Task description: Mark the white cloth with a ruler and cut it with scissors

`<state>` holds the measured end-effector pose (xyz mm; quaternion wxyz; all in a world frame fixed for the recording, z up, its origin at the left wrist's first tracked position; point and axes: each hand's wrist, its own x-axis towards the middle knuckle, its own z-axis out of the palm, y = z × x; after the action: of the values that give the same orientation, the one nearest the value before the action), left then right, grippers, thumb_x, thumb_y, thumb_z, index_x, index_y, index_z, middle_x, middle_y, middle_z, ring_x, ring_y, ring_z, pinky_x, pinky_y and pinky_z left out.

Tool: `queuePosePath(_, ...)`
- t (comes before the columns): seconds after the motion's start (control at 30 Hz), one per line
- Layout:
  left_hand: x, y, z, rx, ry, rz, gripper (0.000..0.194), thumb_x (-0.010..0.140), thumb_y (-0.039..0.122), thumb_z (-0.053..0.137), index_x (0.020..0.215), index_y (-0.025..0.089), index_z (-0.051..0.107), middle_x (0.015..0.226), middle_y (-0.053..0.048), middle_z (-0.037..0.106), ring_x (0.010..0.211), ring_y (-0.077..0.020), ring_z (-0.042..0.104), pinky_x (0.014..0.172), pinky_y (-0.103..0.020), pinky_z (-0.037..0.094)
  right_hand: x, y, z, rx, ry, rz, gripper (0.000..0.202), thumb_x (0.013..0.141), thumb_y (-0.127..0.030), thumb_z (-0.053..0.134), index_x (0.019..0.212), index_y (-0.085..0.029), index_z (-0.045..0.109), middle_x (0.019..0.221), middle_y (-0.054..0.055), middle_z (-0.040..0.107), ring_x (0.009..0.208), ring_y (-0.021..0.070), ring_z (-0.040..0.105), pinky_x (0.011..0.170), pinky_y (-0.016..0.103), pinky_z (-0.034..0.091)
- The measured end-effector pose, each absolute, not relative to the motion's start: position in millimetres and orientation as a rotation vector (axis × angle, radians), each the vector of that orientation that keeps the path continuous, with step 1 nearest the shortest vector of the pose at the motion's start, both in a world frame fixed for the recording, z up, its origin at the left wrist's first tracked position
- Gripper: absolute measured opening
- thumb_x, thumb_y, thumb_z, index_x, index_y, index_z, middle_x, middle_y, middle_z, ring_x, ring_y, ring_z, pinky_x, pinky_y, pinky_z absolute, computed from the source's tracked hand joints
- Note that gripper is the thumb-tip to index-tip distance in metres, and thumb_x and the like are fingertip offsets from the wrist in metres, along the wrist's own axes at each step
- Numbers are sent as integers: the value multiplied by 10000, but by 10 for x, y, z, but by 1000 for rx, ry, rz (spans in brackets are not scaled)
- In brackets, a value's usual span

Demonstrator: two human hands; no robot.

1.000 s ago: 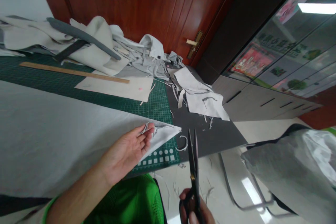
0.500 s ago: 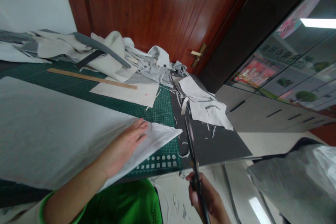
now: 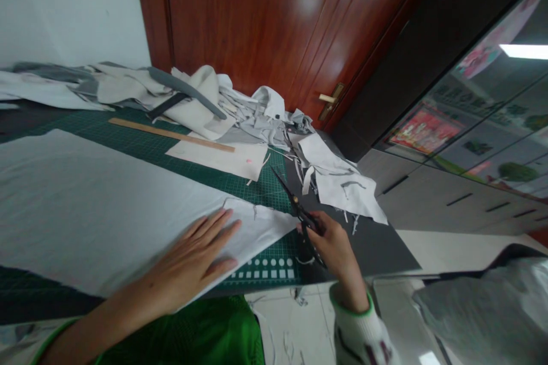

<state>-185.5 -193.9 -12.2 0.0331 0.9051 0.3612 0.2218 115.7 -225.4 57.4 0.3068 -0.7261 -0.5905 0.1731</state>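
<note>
My left hand lies flat with fingers spread on a large piece of white fabric. The fabric narrows to a point on the right, close to my right hand. That hand is wrapped round the handles of a pair of black scissors, whose blades point up and left over the green cutting mat. The blades look closed or nearly so. Near the fabric's upper right edge a loose thread or frayed bit shows. Part of the scissor handles is hidden by my fingers.
Beyond the fabric lie a wooden ruler and a cream fabric piece. Heaped grey and cream cloth lines the back of the dark table. White scraps lie at right, with a grey bag-like bundle beyond the table edge.
My right hand has brought the scissors up from below the table edge, and their blades now tilt left over the mat. My left hand has spread its fingers on the fabric. The view has shifted slightly.
</note>
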Motion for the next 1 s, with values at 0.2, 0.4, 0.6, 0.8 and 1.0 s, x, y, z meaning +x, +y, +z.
queuePosePath(0.2, -1908, -1967, -100, 2839, 1181, 803, 596, 953, 525, 500, 1471, 237, 435, 1526, -66, 445, 1390, -267, 422, 1171, -387, 268, 1030, -1494, 647, -2127, -1796, 46, 307, 829, -404, 678, 1057, -200, 655, 827, 65, 737, 770, 233, 679, 616, 280, 375)
queuePosePath(0.4, -1911, -1990, -104, 2938, 1230, 791, 662, 933, 557, 521, 1501, 250, 375, 1544, -81, 413, 1375, -275, 446, 1147, -398, 298, 909, -1133, 560, -2125, -1866, 11, 306, 836, -387, 680, 1067, -187, 664, 919, 107, 762, 865, 260, 707, 671, 295, 417)
queuePosePath(0.6, -1921, -2035, -100, 3064, 1316, 806, 691, 920, 578, 519, 1489, 203, 406, 1498, -179, 449, 1317, -328, 515, 1031, -424, 418, 979, -982, 487, -2049, -1997, 16, 295, 837, -329, 670, 1098, -194, 666, 939, 64, 762, 845, 198, 698, 661, 251, 426)
queuePosePath(0.8, -1892, -2036, -64, 3099, 1318, 819, 709, 917, 587, 516, 1500, 206, 385, 1479, -175, 478, 1305, -324, 528, 1019, -418, 424, 1104, -793, 575, -2001, -2189, 77, 332, 791, -307, 715, 1098, -182, 695, 901, 43, 760, 789, 182, 680, 648, 244, 424)
queuePosePath(1.0, -1866, -2037, -57, 3098, 1333, 800, 706, 930, 593, 488, 1496, 182, 388, 1498, -192, 449, 1352, -323, 474, 1065, -431, 367, 1121, -659, 685, -1975, -2363, 119, 332, 753, -344, 752, 1043, -183, 746, 966, 77, 758, 913, 237, 671, 730, 281, 421)
